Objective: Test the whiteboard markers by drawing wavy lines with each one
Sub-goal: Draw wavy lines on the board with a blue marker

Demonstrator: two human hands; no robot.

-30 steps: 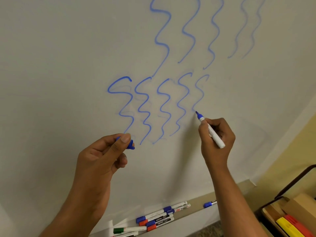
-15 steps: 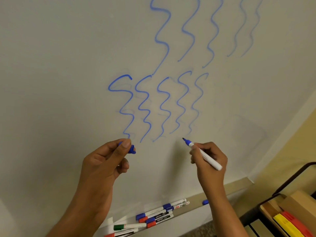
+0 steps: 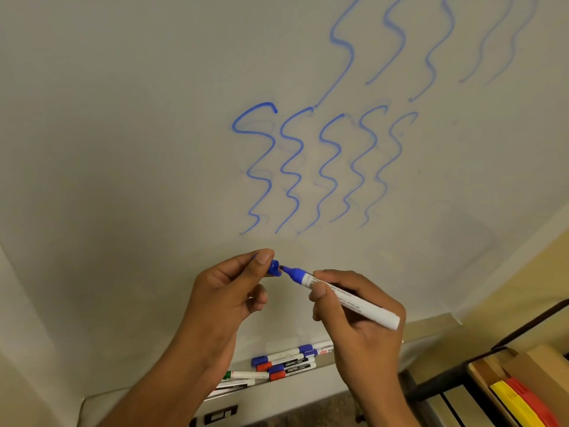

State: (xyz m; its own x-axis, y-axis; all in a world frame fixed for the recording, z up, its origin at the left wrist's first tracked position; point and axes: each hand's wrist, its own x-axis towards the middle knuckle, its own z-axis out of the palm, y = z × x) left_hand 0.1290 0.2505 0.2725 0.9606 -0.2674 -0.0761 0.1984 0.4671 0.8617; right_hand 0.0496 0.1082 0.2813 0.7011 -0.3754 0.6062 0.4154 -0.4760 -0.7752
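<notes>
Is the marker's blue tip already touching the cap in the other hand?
Cannot tell. In the head view the marker tip sits right at the mouth of the blue cap, with no clear gap and no clear contact.

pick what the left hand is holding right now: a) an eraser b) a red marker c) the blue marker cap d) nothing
c: the left hand pinches the blue cap between thumb and fingers, right at the tip of the blue marker that the right hand grips.
</notes>
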